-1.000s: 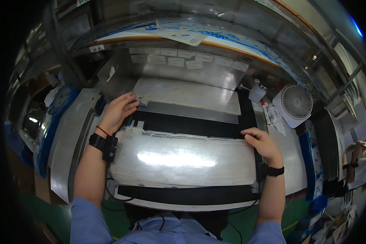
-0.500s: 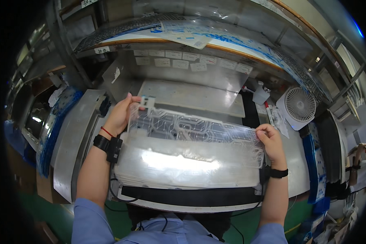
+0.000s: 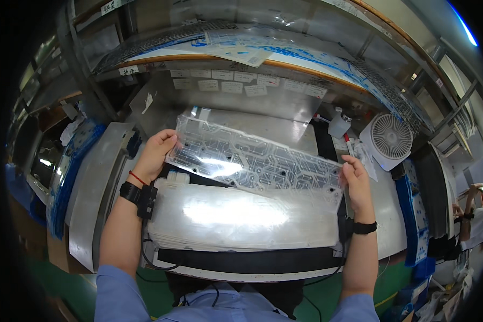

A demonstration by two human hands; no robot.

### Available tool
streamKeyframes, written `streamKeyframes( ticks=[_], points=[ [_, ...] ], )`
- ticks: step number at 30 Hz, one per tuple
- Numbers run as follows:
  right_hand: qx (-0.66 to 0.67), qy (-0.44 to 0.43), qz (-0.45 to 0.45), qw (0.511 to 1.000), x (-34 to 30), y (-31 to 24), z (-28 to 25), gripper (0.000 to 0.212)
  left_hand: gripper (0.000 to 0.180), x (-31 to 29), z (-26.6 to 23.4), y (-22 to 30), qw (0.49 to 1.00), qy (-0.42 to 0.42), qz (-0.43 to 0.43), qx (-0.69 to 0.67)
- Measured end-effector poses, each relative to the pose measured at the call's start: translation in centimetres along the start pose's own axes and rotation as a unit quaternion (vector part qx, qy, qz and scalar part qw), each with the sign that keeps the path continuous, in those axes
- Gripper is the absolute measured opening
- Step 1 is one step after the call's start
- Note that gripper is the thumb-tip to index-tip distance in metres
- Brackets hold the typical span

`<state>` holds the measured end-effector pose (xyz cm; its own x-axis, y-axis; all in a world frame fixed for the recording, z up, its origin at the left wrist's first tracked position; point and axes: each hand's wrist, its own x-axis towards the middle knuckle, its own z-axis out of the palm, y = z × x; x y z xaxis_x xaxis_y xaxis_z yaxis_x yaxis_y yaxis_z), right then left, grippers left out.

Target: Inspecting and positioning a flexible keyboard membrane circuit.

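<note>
A long clear circuit membrane sheet with pale traces and a small tab at its upper left corner is held up between my hands, slanting down to the right. My left hand pinches its left edge. At the right edge, the fingers of my right hand close on it. Under and in front of the sheet lies a neat stack of shiny translucent sheets. The sheet's lower right part overlaps the back of this stack.
A bare metal plate stands behind the sheet, below a shelf loaded with flat sheets. At the right are a white fan, a bottle and a red marker. A metal box lies left of my left arm.
The membrane sheet has come up and away from the stack, its face now turned more into view. My left hand has shifted its hold from near the tab to the left edge.
</note>
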<state>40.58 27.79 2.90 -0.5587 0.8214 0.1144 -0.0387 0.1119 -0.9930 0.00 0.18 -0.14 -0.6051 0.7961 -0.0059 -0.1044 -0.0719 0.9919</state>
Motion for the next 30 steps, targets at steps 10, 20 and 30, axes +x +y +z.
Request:
streamKeyframes(
  ticks=[10,20,30],
  points=[
    [0.002,0.004,-0.004,1.000,0.8,1.6,-1.1,0.013,0.020,-0.4,0.5,0.7,1.000,0.007,-0.010,-0.004],
    [-0.012,0.035,-0.011,0.999,0.7,1.4,-0.9,0.014,0.020,-0.6,0.5,0.9,1.000,0.007,0.004,0.011],
    [-0.029,0.022,-0.007,0.999,0.6,1.2,-1.3,0.014,0.020,-0.5,0.4,0.8,1.000,0.016,0.003,0.026]
  ],
)
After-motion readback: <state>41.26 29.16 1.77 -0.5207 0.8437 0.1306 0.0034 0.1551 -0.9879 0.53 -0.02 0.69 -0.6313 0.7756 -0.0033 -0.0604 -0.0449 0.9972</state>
